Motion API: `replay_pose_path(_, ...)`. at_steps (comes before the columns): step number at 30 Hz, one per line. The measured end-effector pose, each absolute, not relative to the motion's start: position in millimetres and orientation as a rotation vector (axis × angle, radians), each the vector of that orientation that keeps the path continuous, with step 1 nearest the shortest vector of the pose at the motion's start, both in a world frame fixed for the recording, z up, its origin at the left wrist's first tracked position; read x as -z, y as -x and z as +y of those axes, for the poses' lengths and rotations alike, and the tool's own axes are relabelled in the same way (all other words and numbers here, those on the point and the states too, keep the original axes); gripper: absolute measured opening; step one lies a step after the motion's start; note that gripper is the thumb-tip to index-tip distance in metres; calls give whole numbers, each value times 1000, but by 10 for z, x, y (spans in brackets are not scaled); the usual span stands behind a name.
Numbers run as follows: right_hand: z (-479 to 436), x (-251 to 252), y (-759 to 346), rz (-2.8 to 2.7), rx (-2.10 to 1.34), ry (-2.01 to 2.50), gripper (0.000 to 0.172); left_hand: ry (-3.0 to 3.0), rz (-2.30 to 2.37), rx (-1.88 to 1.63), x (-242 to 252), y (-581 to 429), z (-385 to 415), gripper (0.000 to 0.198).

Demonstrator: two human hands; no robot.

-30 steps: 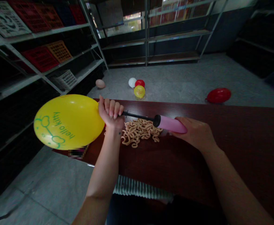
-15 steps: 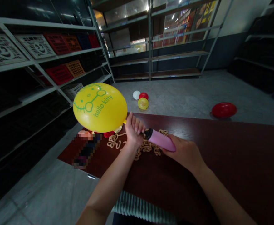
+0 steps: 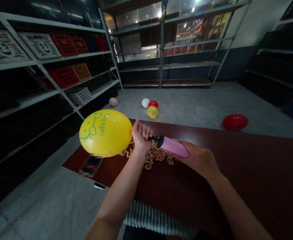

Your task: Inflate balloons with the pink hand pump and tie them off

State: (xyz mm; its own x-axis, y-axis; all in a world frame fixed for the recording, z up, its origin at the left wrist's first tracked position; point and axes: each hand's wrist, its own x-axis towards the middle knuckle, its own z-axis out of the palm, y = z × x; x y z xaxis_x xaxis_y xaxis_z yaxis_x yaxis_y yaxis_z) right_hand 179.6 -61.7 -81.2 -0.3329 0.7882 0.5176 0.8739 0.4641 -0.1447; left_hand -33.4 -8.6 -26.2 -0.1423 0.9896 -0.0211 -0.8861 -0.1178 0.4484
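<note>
A long dark-red worktop (image 3: 236, 166) runs across the room, with metal shelves (image 3: 46, 56) standing beyond it at ten o'clock and twelve o'clock. Held up over the worktop's near-left end at nine o'clock, a round yellow balloon (image 3: 103, 133) carries the words "hello kitty" in green, beside a green line drawing of the cartoon cat's face.

The person's left hand (image 3: 141, 136) is closed in a tight fist around the balloon's neck, its fingers (image 3: 142, 128) curled upward and the forearm rising from six o'clock. The right hand (image 3: 196, 158) comes in from four o'clock, wrapped around the end of a pink hand pump (image 3: 174, 146). The pump's black nozzle (image 3: 153, 138) runs into the left fist, and the two hands are a little apart.

Under the pump lies a heap of tan curly strands (image 3: 158, 156). A pixelated, unreadable object (image 3: 90, 165) sits at eight o'clock. Out on the floor are a red balloon (image 3: 235, 122) at two o'clock, and a small yellow balloon (image 3: 152, 112), a red balloon (image 3: 153, 104), a white balloon (image 3: 145, 103) and a peach balloon (image 3: 113, 101) near twelve o'clock.
</note>
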Motion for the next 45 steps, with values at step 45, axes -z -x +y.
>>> replay_pose_path(45,-700,797,-1711,-2179,204,1493,53,-457,499,-1675,229,166,-212,55)
